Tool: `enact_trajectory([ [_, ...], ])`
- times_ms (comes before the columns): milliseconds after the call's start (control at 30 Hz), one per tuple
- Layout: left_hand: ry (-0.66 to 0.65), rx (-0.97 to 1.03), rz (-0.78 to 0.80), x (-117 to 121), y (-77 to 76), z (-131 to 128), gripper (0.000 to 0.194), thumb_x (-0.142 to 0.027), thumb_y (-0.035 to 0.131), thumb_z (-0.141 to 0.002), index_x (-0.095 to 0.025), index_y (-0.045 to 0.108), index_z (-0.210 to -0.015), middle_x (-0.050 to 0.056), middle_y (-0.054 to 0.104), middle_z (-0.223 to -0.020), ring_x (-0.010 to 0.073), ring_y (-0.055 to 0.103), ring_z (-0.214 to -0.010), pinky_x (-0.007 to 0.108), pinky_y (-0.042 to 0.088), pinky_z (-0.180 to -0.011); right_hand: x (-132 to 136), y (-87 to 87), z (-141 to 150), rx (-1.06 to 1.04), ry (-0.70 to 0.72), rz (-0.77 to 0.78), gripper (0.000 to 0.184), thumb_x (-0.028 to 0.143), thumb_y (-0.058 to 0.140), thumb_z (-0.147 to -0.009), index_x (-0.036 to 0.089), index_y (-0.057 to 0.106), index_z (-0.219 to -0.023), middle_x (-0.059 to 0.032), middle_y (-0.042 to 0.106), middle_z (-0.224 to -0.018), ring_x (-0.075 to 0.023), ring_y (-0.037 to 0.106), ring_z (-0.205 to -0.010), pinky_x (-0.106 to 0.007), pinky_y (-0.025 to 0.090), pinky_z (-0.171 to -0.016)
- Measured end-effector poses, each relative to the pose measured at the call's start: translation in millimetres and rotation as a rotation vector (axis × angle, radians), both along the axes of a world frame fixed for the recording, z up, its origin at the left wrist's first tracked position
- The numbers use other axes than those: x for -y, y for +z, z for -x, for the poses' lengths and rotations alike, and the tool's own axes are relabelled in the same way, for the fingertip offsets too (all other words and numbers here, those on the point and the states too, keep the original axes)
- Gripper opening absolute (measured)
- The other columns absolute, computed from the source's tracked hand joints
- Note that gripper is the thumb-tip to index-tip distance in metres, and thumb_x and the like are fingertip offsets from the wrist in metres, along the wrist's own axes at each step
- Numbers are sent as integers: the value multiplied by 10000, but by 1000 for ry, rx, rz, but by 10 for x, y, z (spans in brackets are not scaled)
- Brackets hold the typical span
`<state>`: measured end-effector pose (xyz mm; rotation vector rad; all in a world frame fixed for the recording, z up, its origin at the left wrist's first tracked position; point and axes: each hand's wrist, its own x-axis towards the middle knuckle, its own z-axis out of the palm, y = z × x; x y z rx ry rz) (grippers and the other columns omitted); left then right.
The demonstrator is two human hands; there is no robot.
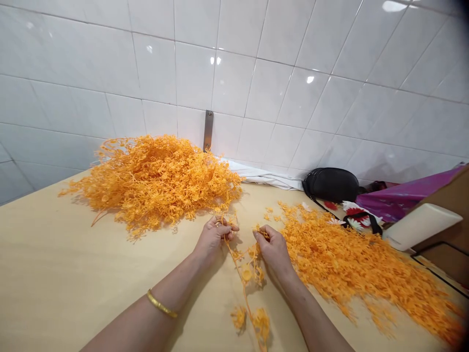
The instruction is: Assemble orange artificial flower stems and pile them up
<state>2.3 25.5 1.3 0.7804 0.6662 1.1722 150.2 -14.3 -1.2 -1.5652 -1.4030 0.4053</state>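
Note:
Between my hands an orange plastic flower stem (245, 288) hangs down toward the front of the table, with several small blossoms along it. My left hand (214, 237) pinches this stem near its upper part, thumb against fingers. Closed around some small orange plastic florets (256, 252) is my right hand (271, 247), just right of the stem. A big heap of orange stems (157, 181) lies behind my left hand. To the right of my right hand spreads a pile of loose orange florets (351, 259).
The pale wooden table (91, 283) meets a white tiled wall (234, 83) with a metal bracket (208, 129). At the back right are a black pouch (331, 183), red and white flowers (357, 215), a purple bag (399, 193), a cream bottle (423, 227) and a brown carton (447, 210).

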Motion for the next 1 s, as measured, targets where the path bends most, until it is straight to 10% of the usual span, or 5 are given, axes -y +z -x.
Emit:
enact_trajectory([
  [233, 39, -132, -92, 46, 8, -42, 206, -109, 571, -572, -172, 397, -664, -17, 585, -550, 52, 446, -409, 182, 347, -453, 63, 128, 21, -107, -14, -18, 233, 391, 511, -721, 179, 531, -816, 58, 381, -500, -97, 344, -439, -218, 277, -427],
  [500, -32, -231, -311, 147, -33, -139, 185, -193, 584, -624, -172, 401, -648, -50, 468, -547, 66, 463, -492, 188, 382, -481, 86, 103, 311, -101, 171, -29, 232, 403, 488, -758, 173, 506, -736, 15, 491, -602, -109, 425, -530, -215, 339, -491],
  [733, -103, -196, -206, 191, -14, -126, 242, -194, 611, -600, -180, 375, -656, -50, 506, -517, 70, 475, -450, 190, 368, -468, 22, 3, 316, -426, 289, -2, 193, 369, 489, -748, 182, 470, -709, 23, 495, -614, -110, 465, -550, -214, 380, -511],
  [1000, -201, -284, -236, 180, -23, -138, 212, -273, 582, -642, -192, 394, -696, -66, 471, -411, 59, 387, -338, 175, 293, -390, 16, 37, 263, -133, -33, -105, 185, 325, 425, -765, 199, 401, -632, 35, 423, -551, -113, 381, -522, -229, 309, -502],
])
